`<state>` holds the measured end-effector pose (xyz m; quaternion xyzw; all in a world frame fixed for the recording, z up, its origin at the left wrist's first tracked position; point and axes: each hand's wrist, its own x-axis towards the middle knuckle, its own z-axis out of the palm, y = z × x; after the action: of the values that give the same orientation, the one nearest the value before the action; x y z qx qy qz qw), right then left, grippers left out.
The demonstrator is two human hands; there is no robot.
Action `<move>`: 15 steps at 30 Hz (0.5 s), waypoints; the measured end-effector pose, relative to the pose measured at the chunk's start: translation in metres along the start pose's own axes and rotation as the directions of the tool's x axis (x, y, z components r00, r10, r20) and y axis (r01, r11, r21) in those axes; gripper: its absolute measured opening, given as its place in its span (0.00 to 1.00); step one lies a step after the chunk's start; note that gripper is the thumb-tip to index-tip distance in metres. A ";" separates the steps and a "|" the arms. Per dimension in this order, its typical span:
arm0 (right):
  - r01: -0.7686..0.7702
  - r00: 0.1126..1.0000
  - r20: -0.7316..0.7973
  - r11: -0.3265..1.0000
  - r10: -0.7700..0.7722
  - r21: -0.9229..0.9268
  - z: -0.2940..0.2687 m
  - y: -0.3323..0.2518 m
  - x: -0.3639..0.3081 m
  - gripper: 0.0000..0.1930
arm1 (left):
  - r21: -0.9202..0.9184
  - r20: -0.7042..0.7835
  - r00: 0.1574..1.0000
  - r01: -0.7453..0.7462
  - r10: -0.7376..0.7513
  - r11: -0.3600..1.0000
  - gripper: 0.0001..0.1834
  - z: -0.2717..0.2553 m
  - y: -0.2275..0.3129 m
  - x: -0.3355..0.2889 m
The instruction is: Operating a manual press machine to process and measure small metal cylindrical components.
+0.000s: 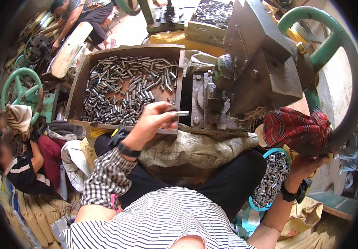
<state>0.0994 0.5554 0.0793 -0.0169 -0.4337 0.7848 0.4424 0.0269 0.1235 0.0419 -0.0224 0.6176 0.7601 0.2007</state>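
Observation:
My left hand (156, 120) is closed in a pinch on a small shiny metal tube (182, 113), held level between the tray and the press. Beside it is a wooden tray (74, 99), filled with many similar metal tubes (118, 89). The dark, greasy base of the press (210, 103) stands just right of the tube, apart from it. At the far right, my right hand (305, 168) is closed against the lower rim of the green handwheel (350, 97); some fingers are hidden behind the rim. A red plaid cloth (297, 128) is tied round the wheel near that hand.
A blue-rimmed basket (288, 154) of metal pieces stands by my right knee. Sacking (199, 151) hangs below the press. Another box (206, 32) of parts lies beyond. People work at the left beside a second green wheel (16, 93) and at the far left back.

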 end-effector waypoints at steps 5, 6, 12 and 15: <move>0.318 0.946 0.103 0.807 -0.309 -0.497 0.038 0.030 -0.011 0.27 | -0.029 0.043 0.998 -0.034 0.036 0.999 0.09 0.022 -0.017 0.067; 0.288 0.956 0.113 0.801 -0.270 -0.525 0.040 0.026 -0.011 0.26 | -0.027 0.015 0.999 -0.052 0.053 0.998 0.09 0.021 -0.020 0.077; 0.307 0.952 0.251 0.535 -0.178 -0.787 0.069 -0.027 0.007 0.22 | -0.014 -0.028 0.998 -0.065 0.064 0.998 0.08 0.008 -0.037 0.120; 0.870 0.418 0.906 -0.314 0.061 -0.381 0.053 -0.079 0.062 0.25 | 0.013 0.009 0.998 -0.065 0.065 0.998 0.08 0.011 -0.043 0.131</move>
<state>0.0938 0.5828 0.1895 0.1324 -0.9071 -0.1045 0.3856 -0.0766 0.1770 -0.0320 0.0024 0.6223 0.7621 0.1789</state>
